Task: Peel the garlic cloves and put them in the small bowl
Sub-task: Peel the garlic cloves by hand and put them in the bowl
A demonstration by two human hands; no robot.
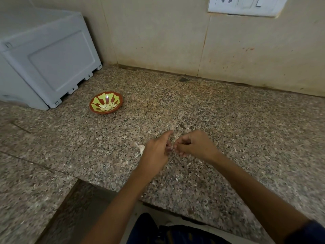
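Over the table's (228,120) near edge, my left hand (156,152) and right hand (195,144) both pinch one garlic clove (172,148), mid-peel; next, strip the skin and carry it far left to the small bowl (106,103) holding peeled cloves.

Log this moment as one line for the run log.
left hand: pinching clove | right hand: peeling same clove | bowl: holds peeled cloves | skins: on counter

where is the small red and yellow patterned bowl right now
In the head view, the small red and yellow patterned bowl sits on the speckled granite counter, left of centre, just right of the white plastic appliance and beyond both hands.
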